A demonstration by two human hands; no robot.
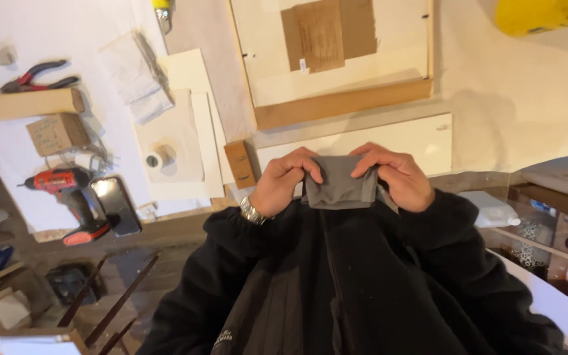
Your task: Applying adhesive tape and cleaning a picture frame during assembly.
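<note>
Grey cloth [340, 184], folded into a small pad, is held up between both hands just above the collar of a black jacket [336, 283], so that its folded edge is kept tight and level. The left hand [284, 181] is closed on the cloth's left corner, thumb and fingers pinched over the top edge; a metal watch [252, 212] is worn on that wrist. The right hand [396, 176] is closed in the same way on the right corner, so the pull is shared evenly by both sides.

Beyond the hands, a pale board [363, 141] and a wooden frame [343, 102] lie on the worktop [494, 85]. Just left of the left hand stands a small wooden block [240, 164], and further left a roll of tape [154, 160]. Well off to the left, a phone [116, 205], an orange drill [67, 190], a cardboard box [57, 133] and red-handled pliers [37, 75] are laid out apart, clear of the hands.
</note>
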